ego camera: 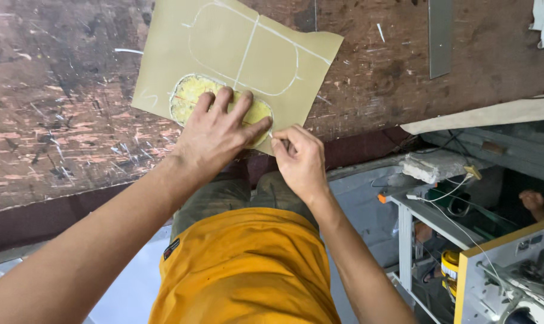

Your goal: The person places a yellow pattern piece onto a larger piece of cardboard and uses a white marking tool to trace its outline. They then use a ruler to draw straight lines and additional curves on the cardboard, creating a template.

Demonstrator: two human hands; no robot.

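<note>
A yellow oval template (191,96) lies flat on my tan sheet (224,42), near its near-left edge; white chalk outlines mark the sheet beyond it.

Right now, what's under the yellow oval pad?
The yellow oval pad lies on a tan sheet with white outlines, on the worn wooden table. The left hand covers its right half; the sheet beneath it is hidden.

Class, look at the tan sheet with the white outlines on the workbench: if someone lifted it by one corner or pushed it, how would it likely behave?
The tan sheet looks thin and lies flat, so it would probably droop when lifted by a corner. It seems light; a push would likely slide it across the workbench. That may be why the left hand presses the yellow oval template down on it.
</note>
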